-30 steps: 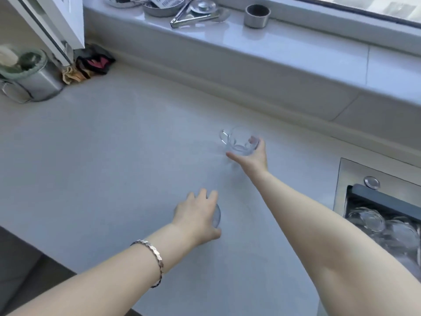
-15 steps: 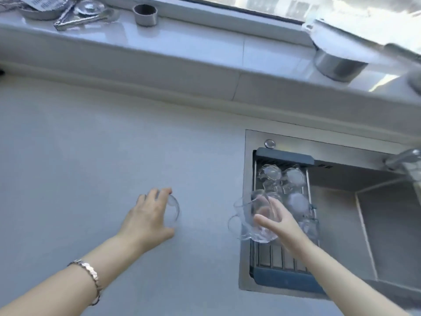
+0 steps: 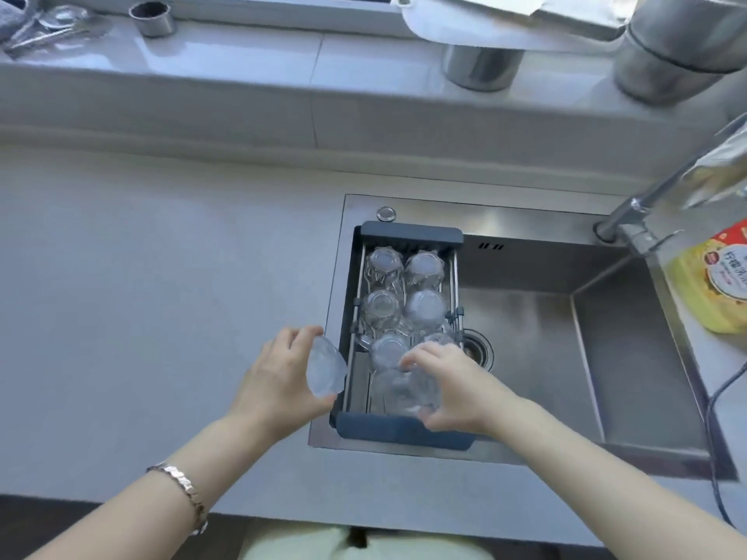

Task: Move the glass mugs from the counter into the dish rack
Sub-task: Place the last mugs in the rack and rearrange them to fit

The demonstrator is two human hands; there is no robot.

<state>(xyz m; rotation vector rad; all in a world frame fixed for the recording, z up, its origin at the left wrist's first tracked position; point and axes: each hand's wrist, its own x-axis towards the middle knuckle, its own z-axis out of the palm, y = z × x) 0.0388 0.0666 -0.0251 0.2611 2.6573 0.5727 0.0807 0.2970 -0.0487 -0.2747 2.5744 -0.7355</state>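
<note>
A glass mug [image 3: 406, 392] sits low in the near end of the dish rack [image 3: 404, 432], the right hand [image 3: 452, 383] wrapped around it. The left hand [image 3: 279, 381] grips a second mug [image 3: 325, 371] just left of the rack, above the surface [image 3: 141, 317], waiting its turn.

Only readable print is on the yellow bottle [image 3: 711, 282] at the right edge of the sink [image 3: 525, 317], on the rim by the faucet [image 3: 646, 204]: a round white label with Chinese characters, partly legible, looks like "柠檬洗…", rest cut off or blurred. Small red logo on the label's left, unreadable. No other text, numbers or signs legible.
</note>
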